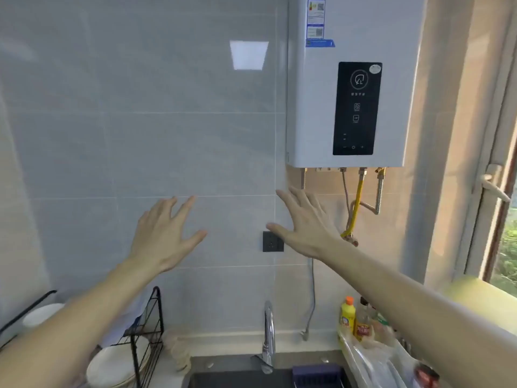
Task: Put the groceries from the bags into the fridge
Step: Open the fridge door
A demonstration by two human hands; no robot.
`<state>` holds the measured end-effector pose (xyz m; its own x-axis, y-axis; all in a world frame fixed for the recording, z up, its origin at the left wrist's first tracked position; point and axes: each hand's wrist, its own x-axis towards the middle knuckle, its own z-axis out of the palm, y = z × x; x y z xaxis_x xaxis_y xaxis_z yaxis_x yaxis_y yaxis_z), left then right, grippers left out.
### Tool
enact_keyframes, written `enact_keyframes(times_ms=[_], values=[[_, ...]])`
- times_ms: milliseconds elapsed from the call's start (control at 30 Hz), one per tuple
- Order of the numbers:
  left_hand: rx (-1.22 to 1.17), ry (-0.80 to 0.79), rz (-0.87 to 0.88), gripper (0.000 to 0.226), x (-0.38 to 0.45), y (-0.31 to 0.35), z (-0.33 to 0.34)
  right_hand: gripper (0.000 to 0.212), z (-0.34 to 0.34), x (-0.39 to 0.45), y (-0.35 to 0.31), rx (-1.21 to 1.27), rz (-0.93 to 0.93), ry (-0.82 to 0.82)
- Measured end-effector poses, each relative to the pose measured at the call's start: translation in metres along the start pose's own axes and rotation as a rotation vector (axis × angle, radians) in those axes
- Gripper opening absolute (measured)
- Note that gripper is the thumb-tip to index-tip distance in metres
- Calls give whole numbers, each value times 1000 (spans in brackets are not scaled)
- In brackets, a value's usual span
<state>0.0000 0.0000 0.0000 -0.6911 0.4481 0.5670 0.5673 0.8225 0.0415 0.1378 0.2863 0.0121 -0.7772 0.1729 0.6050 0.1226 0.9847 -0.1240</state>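
My left hand [165,233] and my right hand [305,222] are both stretched out in front of me at chest height, fingers spread, holding nothing, backs toward me, in front of a grey tiled wall. A clear plastic bag [375,359] with something red inside lies on the counter at the lower right, under my right forearm. No fridge is in view.
A white water heater [349,79] with pipes hangs on the wall at upper right. Below are a tap [269,331], a dark sink [237,379], a black dish rack [145,331] with plates at left, bottles [348,315] at right, and a window [503,233] at far right.
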Motion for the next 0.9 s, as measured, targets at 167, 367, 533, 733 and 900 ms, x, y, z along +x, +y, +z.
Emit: enact_keyframes(times_ms=[167, 367, 533, 733, 900], values=[[63, 25, -158, 98, -66, -3, -39, 87, -1, -23, -26, 110, -124, -32], [202, 11, -336, 92, -189, -6, -106, 91, -7, -74, -97, 255, -316, -110], [378, 22, -509, 90, -300, -13, -189, 92, -35, -120, -190, 380, -507, -146], [585, 26, -714, 89, -448, -15, -303, 91, -87, -196, -323, 551, -756, -176], [762, -12, -898, 92, -570, -6, -404, 87, -147, -262, -429, 619, -956, -129]])
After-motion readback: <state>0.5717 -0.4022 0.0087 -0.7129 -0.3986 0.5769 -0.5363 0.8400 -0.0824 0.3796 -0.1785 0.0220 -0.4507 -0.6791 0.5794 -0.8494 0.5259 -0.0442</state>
